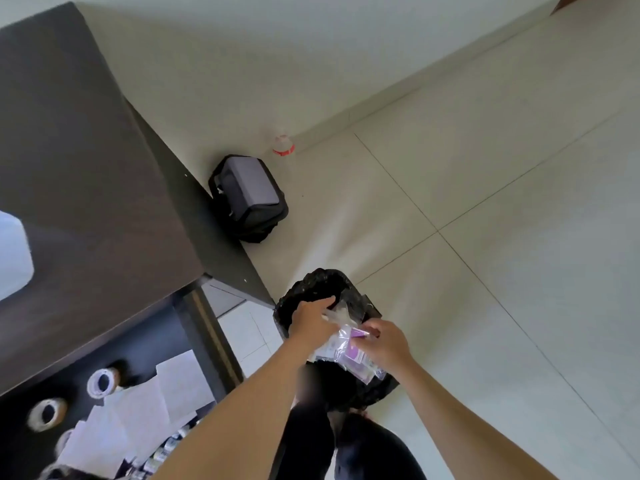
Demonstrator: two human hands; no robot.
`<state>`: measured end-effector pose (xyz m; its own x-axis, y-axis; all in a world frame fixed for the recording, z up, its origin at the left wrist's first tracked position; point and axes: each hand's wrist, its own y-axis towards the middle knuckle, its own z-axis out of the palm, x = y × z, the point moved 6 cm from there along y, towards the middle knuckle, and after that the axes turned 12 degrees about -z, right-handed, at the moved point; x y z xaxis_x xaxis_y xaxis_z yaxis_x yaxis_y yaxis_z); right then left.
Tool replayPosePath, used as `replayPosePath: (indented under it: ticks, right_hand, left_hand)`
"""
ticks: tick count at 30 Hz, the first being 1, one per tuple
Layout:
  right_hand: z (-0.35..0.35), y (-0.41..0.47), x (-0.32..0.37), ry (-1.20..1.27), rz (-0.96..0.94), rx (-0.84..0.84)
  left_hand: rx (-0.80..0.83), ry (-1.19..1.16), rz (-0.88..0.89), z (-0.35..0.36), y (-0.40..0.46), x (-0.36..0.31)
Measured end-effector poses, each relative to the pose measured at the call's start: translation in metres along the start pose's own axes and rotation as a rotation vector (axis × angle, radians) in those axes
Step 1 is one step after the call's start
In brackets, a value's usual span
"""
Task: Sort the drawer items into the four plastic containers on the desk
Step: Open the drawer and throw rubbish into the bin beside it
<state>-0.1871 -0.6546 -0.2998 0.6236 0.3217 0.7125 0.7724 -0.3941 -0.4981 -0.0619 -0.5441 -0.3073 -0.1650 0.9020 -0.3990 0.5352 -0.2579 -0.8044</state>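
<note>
Both hands meet over a bin lined with a black bag on the floor. My left hand pinches a clear plastic wrapper at its top. My right hand holds clear packets with purple and white labels just below that. The open drawer at the lower left holds tape rolls, white paper sheets and several small batteries. One white plastic container shows at the left edge on the dark desk.
A black and grey bag stands on the floor against the desk's side. A clear bottle with a red label stands by the wall. Pale floor tiles stretch to the right. My dark-clothed legs are below the bin.
</note>
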Motion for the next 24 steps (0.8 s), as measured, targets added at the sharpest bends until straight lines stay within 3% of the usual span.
replayPosePath:
  ticks: [5, 12, 19, 24]
  right_hand:
    - [0.026, 0.017, -0.038, 0.033, 0.082, 0.052]
    - [0.027, 0.004, -0.034, 0.061, 0.139, 0.062]
    - [-0.001, -0.055, 0.046, 0.139, 0.040, 0.012]
    - [-0.015, -0.115, 0.132, 0.236, -0.148, -0.136]
  left_hand:
    - [0.062, 0.000, -0.060, 0.019, 0.035, 0.011]
    - [0.040, -0.065, -0.052, 0.005, 0.009, 0.004]
    - [-0.116, -0.195, 0.030, -0.046, -0.113, -0.019]
    - [-0.328, -0.381, 0.212, -0.096, -0.226, 0.019]
